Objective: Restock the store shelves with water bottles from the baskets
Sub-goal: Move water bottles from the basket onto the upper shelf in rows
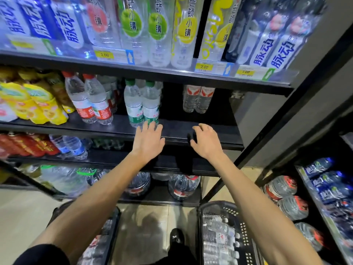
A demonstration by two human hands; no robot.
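Both hands are free of any load. The left hand is held flat with its fingers straight and spread at the front of the middle shelf. Its fingertips are at the foot of two green-capped bottles; contact cannot be confirmed. The right hand hovers over the shelf's front edge, fingers loosely curled around nothing. Two red-labelled bottles stand further back. The stock for shelving, clear water bottles, lies on its side in the right basket on the floor; the left basket also holds bottles. Assessment: filled bottles should be fairly heavy, thin-walled and yielding under a squeeze, with smooth wrappers that may slip. A grip around the mid-body appears soundest.
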